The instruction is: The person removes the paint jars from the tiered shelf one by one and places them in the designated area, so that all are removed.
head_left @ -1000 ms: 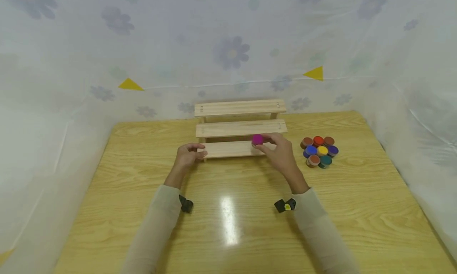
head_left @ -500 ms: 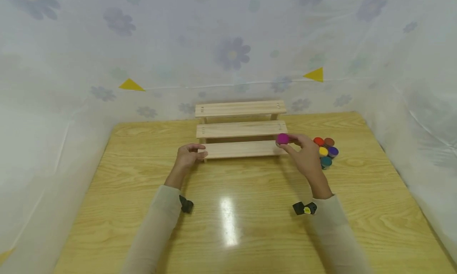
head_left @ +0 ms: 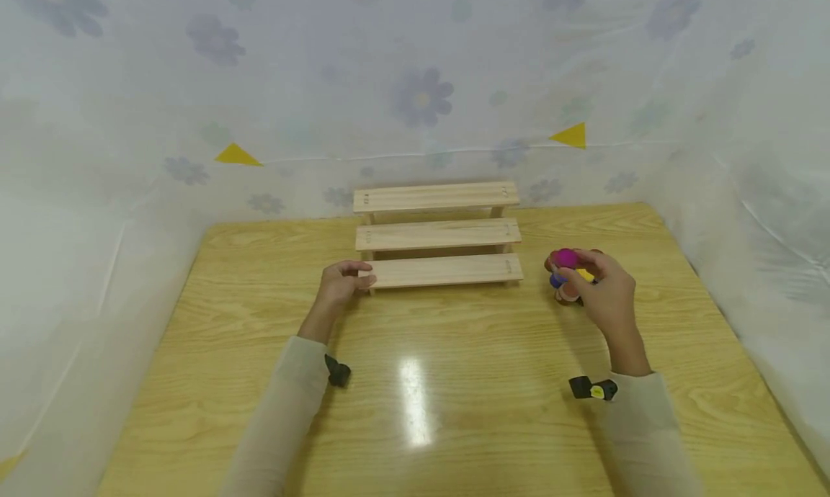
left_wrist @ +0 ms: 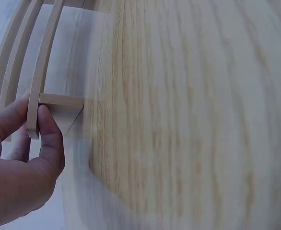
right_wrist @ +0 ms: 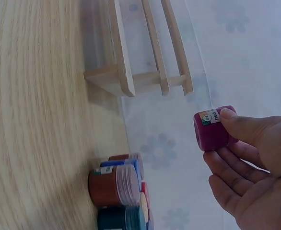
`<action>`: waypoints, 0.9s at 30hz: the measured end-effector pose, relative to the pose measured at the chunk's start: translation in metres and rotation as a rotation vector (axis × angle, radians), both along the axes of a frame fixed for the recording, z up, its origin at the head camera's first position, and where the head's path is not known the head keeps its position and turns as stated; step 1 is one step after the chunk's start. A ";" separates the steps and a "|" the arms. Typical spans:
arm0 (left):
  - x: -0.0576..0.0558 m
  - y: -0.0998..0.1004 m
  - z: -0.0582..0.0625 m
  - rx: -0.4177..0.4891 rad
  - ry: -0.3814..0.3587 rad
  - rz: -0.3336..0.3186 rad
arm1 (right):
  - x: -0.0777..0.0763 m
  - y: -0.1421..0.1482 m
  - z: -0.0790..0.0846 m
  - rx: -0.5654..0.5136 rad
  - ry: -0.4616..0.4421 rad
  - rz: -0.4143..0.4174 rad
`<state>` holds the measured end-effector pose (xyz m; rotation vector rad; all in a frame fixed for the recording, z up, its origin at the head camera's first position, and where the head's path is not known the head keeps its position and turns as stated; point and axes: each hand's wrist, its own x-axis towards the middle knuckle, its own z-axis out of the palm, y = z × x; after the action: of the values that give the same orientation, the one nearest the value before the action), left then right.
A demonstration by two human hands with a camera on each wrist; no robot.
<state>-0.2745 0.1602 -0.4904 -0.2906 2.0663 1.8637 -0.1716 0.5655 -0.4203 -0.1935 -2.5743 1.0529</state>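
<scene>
A three-tier wooden shelf [head_left: 441,271] stands near the back of the table. My left hand [head_left: 341,282] grips the left end of its lowest board, thumb on one face and fingers on the other, as the left wrist view [left_wrist: 25,158] also shows. Between the thumb and fingers of my right hand [head_left: 606,284] is a small magenta paint jar [right_wrist: 212,129], held up in the air with its label facing the wrist camera. In the head view it overlaps a cluster of paint jars [head_left: 568,292] on the table, right of the shelf.
In the right wrist view a brown jar [right_wrist: 104,187] and a dark teal jar [right_wrist: 114,218] stand in the cluster, with blue, red and others behind. A flower-patterned sheet [head_left: 421,97] rises behind the wooden table [head_left: 259,324].
My right hand has carried the magenta jar rightward from above the lowest board to over the jar cluster. The left hand and the shelf have stayed in place.
</scene>
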 end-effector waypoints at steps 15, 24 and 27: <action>0.002 -0.001 0.001 0.020 0.030 0.001 | 0.021 0.045 -0.009 0.030 -0.061 -0.175; 0.002 -0.001 0.003 0.005 0.008 -0.009 | 0.030 0.061 -0.017 0.024 -0.109 -0.254; 0.002 -0.001 0.002 0.009 0.009 -0.011 | 0.031 0.066 -0.020 0.031 -0.117 -0.268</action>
<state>-0.2727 0.1593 -0.4886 -0.2684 2.0599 1.8710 -0.1405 0.6313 -0.4402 -0.5908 -2.5718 0.9257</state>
